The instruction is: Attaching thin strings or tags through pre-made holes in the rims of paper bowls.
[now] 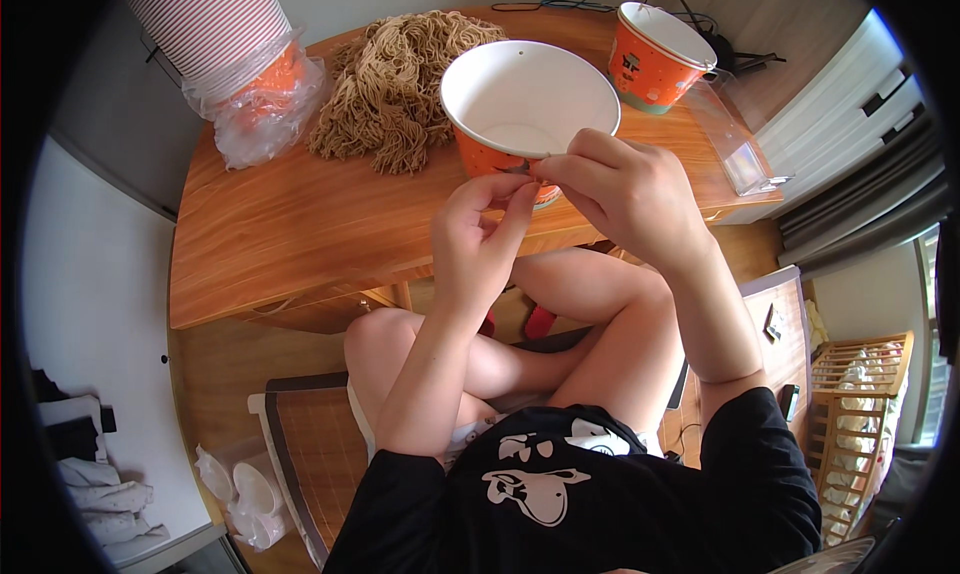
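A large orange paper bucket (482,158) with a white inside stands at the table's front middle, its mouth up. Both of my hands meet just in front of its near rim. My left hand (478,232) pinches thumb against fingers low by the bucket's side. On the other side my right hand (632,189) is bent over the rim, its fingertips pinched close to those of the left. Whatever lies between the fingertips is too small and too hidden to name. Behind the left hand, beside the bucket, lies a heap of tan cords (400,89).
A stack of paper buckets (215,29), partly in clear plastic, stands at the wooden table's (300,224) far left. Another orange bucket (655,66) is at the far right, with a clear plastic piece (745,164) by the edge. White containers (255,494) in a bag lie on the floor.
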`<state>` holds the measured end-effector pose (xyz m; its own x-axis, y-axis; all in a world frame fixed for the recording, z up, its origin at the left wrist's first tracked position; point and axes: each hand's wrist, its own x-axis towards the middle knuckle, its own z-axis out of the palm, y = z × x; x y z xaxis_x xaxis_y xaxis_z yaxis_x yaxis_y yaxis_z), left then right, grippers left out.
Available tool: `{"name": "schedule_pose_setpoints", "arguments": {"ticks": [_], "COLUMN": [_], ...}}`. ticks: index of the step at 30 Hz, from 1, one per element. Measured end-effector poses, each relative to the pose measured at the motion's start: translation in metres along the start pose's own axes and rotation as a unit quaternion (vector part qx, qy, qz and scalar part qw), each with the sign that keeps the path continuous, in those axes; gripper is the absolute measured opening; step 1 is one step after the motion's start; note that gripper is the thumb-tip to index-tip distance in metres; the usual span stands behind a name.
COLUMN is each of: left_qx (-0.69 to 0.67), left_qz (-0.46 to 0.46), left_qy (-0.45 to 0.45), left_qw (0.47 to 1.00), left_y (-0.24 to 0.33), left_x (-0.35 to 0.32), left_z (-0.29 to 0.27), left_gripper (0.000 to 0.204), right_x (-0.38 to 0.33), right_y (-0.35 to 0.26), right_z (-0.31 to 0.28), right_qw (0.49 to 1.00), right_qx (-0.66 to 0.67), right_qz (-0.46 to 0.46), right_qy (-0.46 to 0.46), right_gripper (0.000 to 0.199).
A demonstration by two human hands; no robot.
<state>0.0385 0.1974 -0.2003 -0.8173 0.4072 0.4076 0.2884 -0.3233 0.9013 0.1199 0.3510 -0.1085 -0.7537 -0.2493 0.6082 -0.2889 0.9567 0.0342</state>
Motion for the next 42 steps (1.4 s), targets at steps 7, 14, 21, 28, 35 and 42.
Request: {"name": "schedule_pose_setpoints", "arguments": {"ticks": [7,14,21,28,35,42], "left_qx": [-0.076,-0.153,-0.343,-0.367,-0.373,-0.464], "left_qz": [-0.079,-0.149,-0.24,-0.315,-0.315,-0.203], "left_qy": [-0.035,-0.044,-0.066,-0.083,-0.054,-0.098], "left_qw": [0.993,0.976,0.906,0.871,0.871,0.857], "left_y": [0.004,0.004,0.004,0.006,0.002,-0.004], "left_x": [-0.002,0.001,0.001,-0.001,-0.004,-0.055], "left_z": [-0.002,-0.003,-0.001,0.005,0.012,0.004], "left_gripper": [0.021,0.019,0.019,0.021,0.02,0.019], "right_x": [-0.003,-0.011,-0.016,-0.021,-0.071,-0.153], "right_y": [0.0,0.0,-0.004,-0.016,-0.045,-0.057], "right_z": [0.004,0.01,0.016,0.017,0.039,0.02], "right_qw": [1.0,0.998,0.994,0.969,0.854,0.847], "right_qx": [0.018,0.053,0.087,0.2,0.423,0.375], "right_qz": [-0.005,0.022,0.058,0.133,0.277,0.367], "right_qy": [0.022,0.026,0.034,0.054,0.124,0.087], "right_gripper": [0.018,0.017,0.014,0.011,0.038,0.036]}}
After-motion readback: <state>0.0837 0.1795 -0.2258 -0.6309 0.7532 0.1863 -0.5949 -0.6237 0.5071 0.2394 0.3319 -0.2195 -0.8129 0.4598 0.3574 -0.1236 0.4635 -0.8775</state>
